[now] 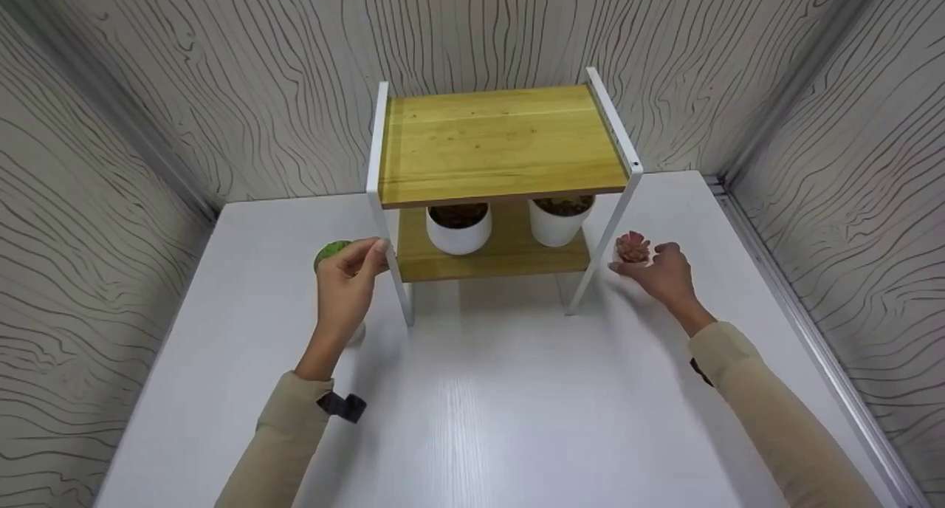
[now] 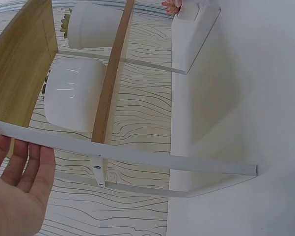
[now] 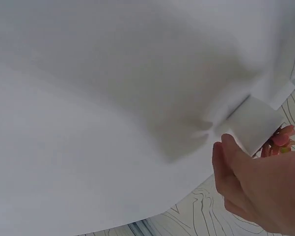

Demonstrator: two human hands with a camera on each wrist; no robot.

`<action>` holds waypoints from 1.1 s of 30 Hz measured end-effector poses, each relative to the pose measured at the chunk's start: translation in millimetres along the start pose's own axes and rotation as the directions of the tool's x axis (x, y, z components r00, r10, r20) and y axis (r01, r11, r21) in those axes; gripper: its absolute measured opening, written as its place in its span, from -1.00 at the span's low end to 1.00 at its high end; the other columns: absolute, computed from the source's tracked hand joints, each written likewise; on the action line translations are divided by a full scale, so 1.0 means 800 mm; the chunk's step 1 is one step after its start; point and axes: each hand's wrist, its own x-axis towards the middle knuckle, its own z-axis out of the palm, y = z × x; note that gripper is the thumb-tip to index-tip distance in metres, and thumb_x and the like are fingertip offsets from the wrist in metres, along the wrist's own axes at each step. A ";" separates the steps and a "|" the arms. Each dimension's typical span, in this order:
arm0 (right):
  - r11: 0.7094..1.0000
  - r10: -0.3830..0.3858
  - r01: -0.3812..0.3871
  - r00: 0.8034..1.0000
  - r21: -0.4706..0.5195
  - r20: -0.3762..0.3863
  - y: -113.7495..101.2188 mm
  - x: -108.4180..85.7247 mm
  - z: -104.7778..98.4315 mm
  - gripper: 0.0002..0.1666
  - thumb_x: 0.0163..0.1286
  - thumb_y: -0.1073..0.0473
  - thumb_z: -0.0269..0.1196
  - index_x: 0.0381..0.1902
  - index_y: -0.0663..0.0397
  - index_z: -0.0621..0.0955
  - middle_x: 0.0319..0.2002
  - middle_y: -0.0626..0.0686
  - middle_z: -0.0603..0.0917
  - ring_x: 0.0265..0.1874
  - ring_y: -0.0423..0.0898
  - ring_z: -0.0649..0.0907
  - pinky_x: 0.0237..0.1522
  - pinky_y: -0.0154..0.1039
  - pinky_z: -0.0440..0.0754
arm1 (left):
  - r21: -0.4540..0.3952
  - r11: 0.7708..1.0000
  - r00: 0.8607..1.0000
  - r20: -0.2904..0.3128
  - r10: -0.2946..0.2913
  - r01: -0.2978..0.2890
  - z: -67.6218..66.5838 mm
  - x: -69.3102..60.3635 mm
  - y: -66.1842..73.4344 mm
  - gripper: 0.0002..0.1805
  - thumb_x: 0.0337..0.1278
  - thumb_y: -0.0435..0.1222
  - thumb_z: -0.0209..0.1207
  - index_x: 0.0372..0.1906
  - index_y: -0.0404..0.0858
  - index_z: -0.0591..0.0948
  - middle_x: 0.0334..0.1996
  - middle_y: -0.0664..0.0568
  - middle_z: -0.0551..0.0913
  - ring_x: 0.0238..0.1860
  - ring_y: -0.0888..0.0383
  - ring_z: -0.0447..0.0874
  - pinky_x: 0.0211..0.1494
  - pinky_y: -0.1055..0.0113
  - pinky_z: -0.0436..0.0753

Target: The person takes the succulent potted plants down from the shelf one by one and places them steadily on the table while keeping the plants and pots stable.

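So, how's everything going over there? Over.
Left grip holding left shelf post. Right grip at pink succulent, hold unclear. Right shelf post standing close by.

The white table (image 1: 487,412) bears a two-tiered shelf (image 1: 502,146) holding pots (image 1: 459,236).

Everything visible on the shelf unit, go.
The shelf unit stands upright on the white table, in front of the patterned wall. It has two tiers: yellowish, wood-look upper board and lower board, fixed between white, slim side frames, apparently metal. The lower board sits above the tabletop and bears two white pots, side by side. The left hand holds the front left leg.
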 end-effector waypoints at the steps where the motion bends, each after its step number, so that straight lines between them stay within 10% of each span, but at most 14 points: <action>1: 1.000 0.001 -0.001 1.000 0.005 0.004 -0.001 -0.003 -0.001 0.34 0.24 -0.30 0.50 0.50 0.59 0.14 0.39 0.56 0.38 0.35 0.37 0.46 0.39 0.27 0.52 | 0.000 1.000 1.000 -0.001 -0.004 0.004 0.000 0.000 0.000 -0.75 0.52 -0.23 0.23 0.04 -0.28 0.78 -0.05 -0.11 0.81 -0.04 0.05 0.86 0.06 0.37 0.80; 27: 0.972 -0.205 0.215 0.973 0.093 -0.108 -0.022 -0.089 -0.060 0.17 0.32 -0.17 0.50 0.59 0.33 0.19 0.54 0.39 0.33 0.54 0.36 0.37 0.53 0.24 0.40 | 0.033 0.999 0.999 -0.046 0.006 -0.004 0.006 -0.005 -0.001 -0.75 0.50 -0.22 0.25 0.01 -0.30 0.77 -0.05 -0.24 0.78 -0.05 -0.06 0.85 0.02 0.46 0.78; 33: 0.940 -0.308 0.322 0.943 0.114 -0.129 -0.042 -0.103 -0.066 -0.03 0.33 -0.11 0.50 0.50 0.22 0.35 0.43 0.27 0.53 0.45 0.20 0.53 0.47 -0.27 0.49 | 0.051 0.999 0.996 -0.093 0.014 -0.009 0.009 -0.012 0.002 -0.80 0.45 -0.24 0.29 -0.03 -0.27 0.78 -0.10 -0.11 0.79 -0.04 -0.01 0.85 0.04 0.43 0.79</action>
